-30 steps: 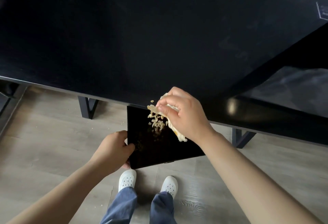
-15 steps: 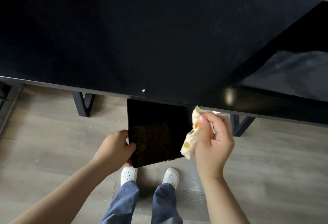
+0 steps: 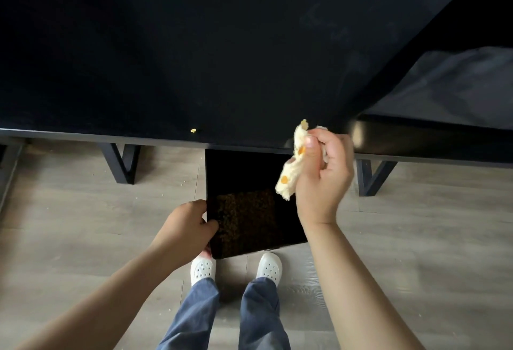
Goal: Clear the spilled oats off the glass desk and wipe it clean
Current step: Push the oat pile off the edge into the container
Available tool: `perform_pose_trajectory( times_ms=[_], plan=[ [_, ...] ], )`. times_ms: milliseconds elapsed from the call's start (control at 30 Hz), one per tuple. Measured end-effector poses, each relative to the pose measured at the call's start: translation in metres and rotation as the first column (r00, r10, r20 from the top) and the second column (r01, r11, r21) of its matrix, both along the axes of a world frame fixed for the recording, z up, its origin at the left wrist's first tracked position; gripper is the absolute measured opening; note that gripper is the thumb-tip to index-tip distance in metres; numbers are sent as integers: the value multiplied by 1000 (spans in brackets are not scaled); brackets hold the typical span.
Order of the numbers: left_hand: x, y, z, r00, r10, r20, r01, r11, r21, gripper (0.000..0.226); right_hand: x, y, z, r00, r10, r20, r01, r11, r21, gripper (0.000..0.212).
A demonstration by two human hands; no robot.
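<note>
While left hand [image 3: 184, 227] grips black tray [image 3: 249, 172], right hand [image 3: 323, 172] clutches spotted cloth [image 3: 288, 180], one oat [image 3: 193, 130] on desk [image 3: 194, 44].

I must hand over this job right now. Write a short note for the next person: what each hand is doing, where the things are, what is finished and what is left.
Left hand grips the left edge of the black tray, held below the front edge of the glass desk.
Right hand holds the dotted cloth over the tray's right side.
Done: most oats lie in the tray.
Left: one flake lies on the desk near the front edge. Sweep it in, then wipe the glass, probably also the faint smears at far right.
</note>
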State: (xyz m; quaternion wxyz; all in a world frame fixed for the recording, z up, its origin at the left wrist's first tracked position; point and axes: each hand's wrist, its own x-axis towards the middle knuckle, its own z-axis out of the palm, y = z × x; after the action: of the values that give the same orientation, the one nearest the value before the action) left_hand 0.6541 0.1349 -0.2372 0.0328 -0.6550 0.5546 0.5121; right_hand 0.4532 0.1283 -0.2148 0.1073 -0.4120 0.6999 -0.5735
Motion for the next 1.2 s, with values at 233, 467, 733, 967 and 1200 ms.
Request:
perform_pose_trajectory(
  times_ms=[233, 467, 733, 967, 1200],
  plan=[
    [18, -3, 3, 999, 43, -5, -43, 999, 11, 14, 48, -12, -2, 989, 149, -14, -149, 989, 25, 15],
    [52, -7, 2, 989, 146, -4, -146, 989, 6, 16, 78, -34, 11, 996, 36, -81, -22, 987, 161, 11],
    [81, -14, 3, 990, 138, 39, -136, 990, -37, 16, 98, -65, 19, 952, 235, -196, -177, 945, 274, 9],
    [92, -14, 5, 990, 141, 30, -140, 989, -54, 12, 103, -67, 24, 690, 639, -340, -524, 765, 374, 9],
    [103, -8, 10, 991, 133, -7, -133, 990, -40, 15, 108, -5, -11, 525, 764, -375, -563, 642, 520, 13]
  ],
)
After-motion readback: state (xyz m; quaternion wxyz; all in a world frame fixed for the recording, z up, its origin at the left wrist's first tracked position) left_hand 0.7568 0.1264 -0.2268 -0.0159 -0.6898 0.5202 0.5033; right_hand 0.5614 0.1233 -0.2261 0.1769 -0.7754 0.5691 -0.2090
